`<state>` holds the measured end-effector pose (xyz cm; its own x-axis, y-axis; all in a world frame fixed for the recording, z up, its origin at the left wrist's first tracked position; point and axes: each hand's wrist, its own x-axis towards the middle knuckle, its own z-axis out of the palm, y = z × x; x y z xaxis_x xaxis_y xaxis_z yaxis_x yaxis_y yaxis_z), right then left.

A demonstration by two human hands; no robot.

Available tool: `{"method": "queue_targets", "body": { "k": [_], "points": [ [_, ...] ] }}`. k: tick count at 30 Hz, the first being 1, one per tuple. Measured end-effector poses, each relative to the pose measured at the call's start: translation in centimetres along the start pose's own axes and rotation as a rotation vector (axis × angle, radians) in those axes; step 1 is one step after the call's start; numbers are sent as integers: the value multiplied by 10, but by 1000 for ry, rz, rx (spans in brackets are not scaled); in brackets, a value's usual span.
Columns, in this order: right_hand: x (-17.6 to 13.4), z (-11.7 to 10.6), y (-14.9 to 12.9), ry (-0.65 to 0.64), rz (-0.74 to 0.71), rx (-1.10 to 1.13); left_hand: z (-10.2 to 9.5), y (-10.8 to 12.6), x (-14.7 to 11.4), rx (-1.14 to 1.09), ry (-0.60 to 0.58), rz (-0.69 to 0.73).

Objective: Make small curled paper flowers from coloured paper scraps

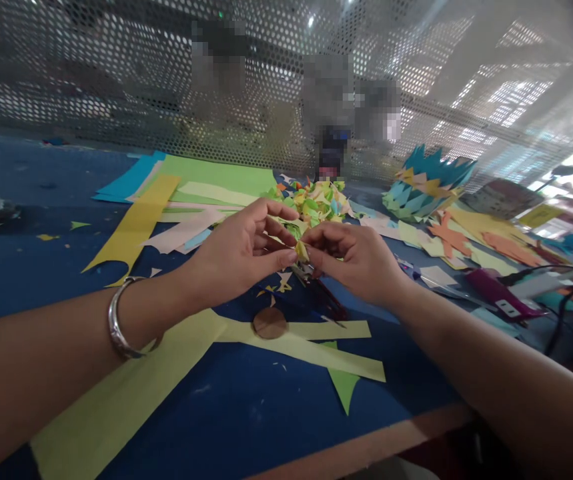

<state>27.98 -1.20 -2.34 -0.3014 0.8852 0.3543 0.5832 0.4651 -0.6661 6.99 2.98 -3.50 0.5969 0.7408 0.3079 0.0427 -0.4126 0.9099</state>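
Note:
Between the fingertips of my left hand (251,247) and my right hand (353,257) is a small folded piece of yellow paper (302,252), pinched from both sides above the table. Beneath my hands lies a round brown disc (270,323) on pale yellow paper strips (326,353). Scissors (323,297), partly hidden by my right hand, rest behind the disc among small scraps. A heap of green, yellow and orange folded paper pieces (319,200) stands just beyond my fingers.
Sheets of green paper (221,170) and a yellow strip (136,227) lie back left on the blue table (176,407). At the right are a layered paper crown shape (429,183), orange cutouts (449,233) and a purple device (501,293). A perforated metal screen (131,87) stands behind.

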Motion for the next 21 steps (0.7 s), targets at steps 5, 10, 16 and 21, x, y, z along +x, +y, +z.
{"method": "queue_targets", "body": {
  "k": [5, 10, 16, 21],
  "points": [
    [0, -2, 1, -2, -9, 73, -2, 1, 2, -65, 21, -48],
    [-1, -3, 0, 0, 0, 115, 0, 0, 2, -167, 52, -104],
    [-2, -3, 1, -3, -13, 135, 2, 3, 1, -211, 70, -146],
    [-2, -1, -1, -5, -21, 85, 8, 9, -2, -112, 97, -127]
  ]
}}
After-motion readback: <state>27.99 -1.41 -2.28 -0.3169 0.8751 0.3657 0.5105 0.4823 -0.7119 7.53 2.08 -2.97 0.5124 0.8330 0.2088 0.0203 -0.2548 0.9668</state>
